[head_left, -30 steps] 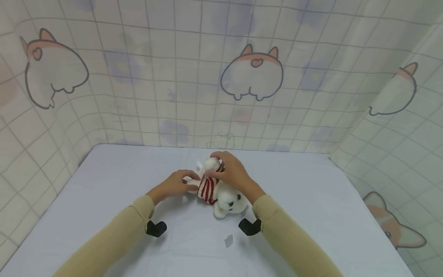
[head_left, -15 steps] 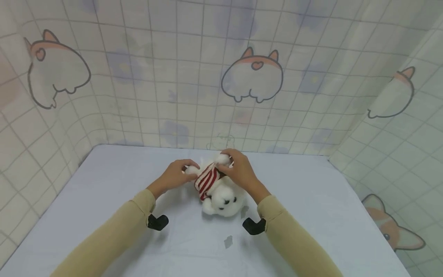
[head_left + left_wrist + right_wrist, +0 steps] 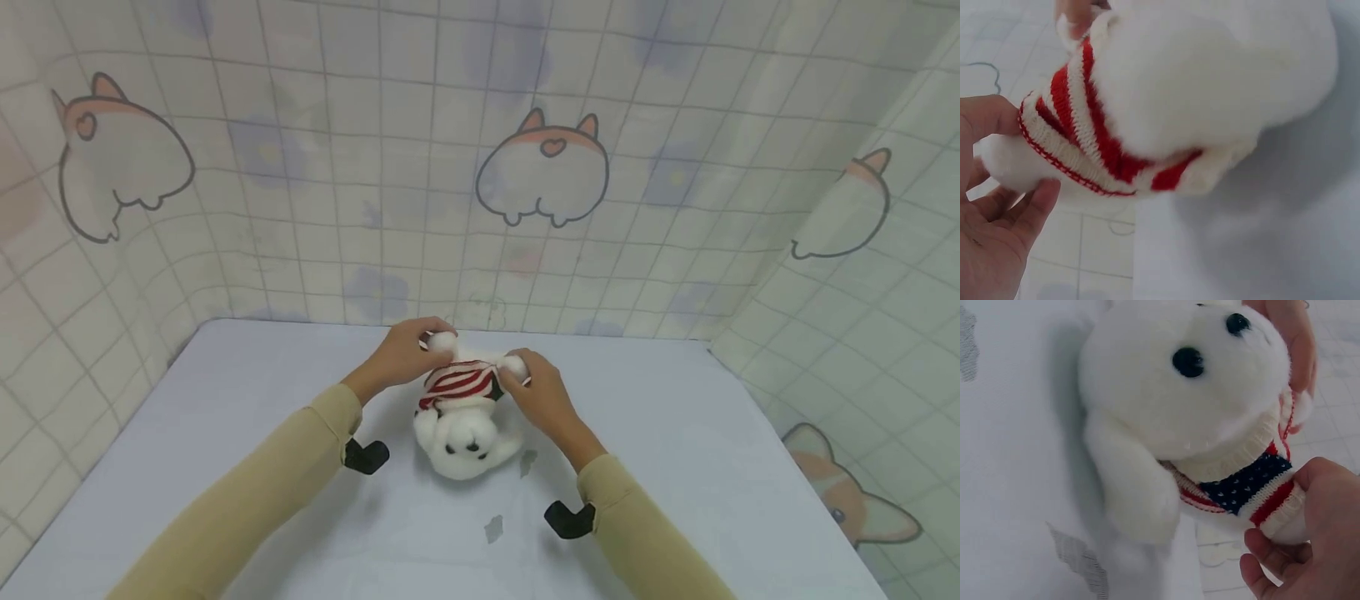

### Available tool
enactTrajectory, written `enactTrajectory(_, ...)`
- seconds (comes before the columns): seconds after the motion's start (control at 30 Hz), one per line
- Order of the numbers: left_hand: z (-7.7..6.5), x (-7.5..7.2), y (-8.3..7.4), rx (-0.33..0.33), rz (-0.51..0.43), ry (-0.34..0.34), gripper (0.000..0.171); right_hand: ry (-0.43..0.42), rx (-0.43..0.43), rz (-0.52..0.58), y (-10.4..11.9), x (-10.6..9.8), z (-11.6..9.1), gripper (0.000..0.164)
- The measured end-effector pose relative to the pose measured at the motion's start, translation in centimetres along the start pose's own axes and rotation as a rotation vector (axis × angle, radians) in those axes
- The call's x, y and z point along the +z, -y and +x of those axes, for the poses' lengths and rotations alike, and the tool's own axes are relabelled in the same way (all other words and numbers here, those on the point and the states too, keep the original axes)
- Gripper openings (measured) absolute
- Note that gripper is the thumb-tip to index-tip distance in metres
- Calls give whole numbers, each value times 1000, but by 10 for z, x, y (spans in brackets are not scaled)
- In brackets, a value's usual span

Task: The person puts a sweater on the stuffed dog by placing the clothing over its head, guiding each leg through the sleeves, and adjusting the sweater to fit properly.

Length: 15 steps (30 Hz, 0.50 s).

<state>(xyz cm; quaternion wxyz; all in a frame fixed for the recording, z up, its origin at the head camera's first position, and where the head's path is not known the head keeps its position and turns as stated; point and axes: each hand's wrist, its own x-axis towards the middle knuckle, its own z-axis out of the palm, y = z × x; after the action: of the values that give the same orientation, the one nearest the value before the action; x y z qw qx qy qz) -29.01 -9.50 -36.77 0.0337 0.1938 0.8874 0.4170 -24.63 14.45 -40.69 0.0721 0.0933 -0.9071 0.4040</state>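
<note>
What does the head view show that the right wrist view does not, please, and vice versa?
Only the head view shows the sleeves and black wrist pieces. Only the right wrist view shows white flecks on the navy part of the sweater. Both show the toy, its sweater, the left hand, right hand and grey patches.

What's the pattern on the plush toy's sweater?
The sweater has red and cream stripes and a white-flecked navy patch, clearest in the right wrist view.

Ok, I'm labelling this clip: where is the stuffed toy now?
In the head view, the stuffed toy is in the lower middle, held between the left hand and right hand, with a grey patch right of its head.
</note>
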Motion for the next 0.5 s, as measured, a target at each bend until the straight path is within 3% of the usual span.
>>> enactTrajectory(0.17, 3, 5, -8, 12, -22, 34, 44, 4, 41, 11, -13, 3, -9, 29)
enactTrajectory(0.5, -2, 12, -4, 11, -51, 47, 44, 20, 96, -6, -27, 0, -19, 32)
